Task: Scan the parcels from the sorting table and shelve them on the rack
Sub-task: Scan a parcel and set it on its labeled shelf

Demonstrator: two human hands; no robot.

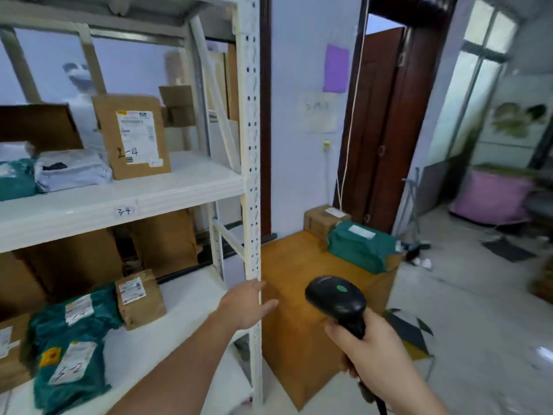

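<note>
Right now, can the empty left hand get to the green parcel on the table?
Probably yes: the left hand is open by the rack post, and bare tabletop lies between it and the green parcel.

Pale blue wall [299,70] with purple sheet [335,68] taped up. Dark wooden door [386,121] ajar beside it. Grey floor [478,310]. Bright window [484,55] at right; pink bag [493,202] below.
</note>
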